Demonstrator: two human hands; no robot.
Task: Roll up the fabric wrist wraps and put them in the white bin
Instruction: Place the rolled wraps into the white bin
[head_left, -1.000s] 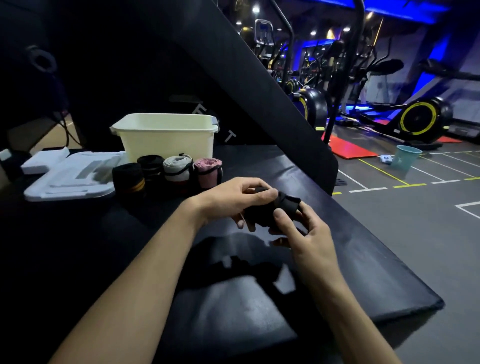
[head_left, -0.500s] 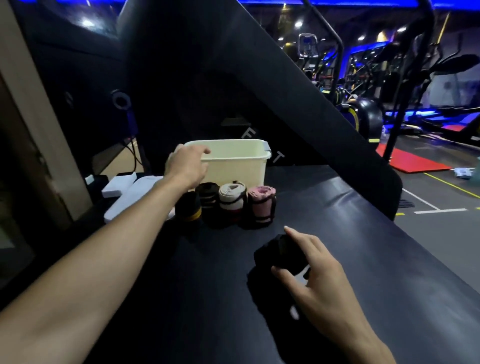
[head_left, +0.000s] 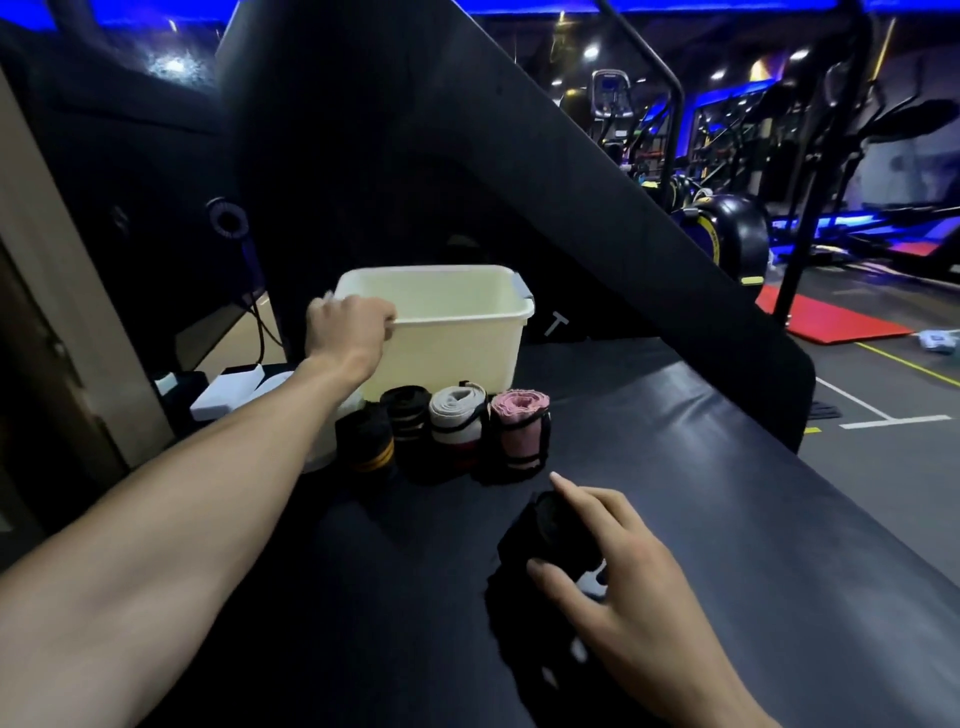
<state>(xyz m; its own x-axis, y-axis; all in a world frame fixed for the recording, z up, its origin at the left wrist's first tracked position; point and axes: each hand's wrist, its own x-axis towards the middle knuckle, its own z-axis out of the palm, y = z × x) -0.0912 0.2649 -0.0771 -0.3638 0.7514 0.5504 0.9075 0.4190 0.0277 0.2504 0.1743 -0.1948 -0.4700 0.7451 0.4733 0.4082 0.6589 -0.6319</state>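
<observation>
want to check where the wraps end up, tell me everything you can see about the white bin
The white bin is a rectangular tub of what looks like smooth cream-white plastic, with rounded corners, a rolled rim and a greyish handle tab at its right end. It stands upright and open-topped on the black padded surface, behind a row of four rolled wraps. What shows of its inside looks bare; the bottom is hidden. The left hand grips its near-left rim.

Black padded bench top (head_left: 675, 467): white plastic bin (head_left: 457, 338) at the far end; four upright rolled fabric wrist wraps (head_left: 447, 431) in a row directly before it; a black rolled wrist wrap (head_left: 550, 535) nearer, right of centre; white foam blocks (head_left: 228, 389) left of the bin.
</observation>
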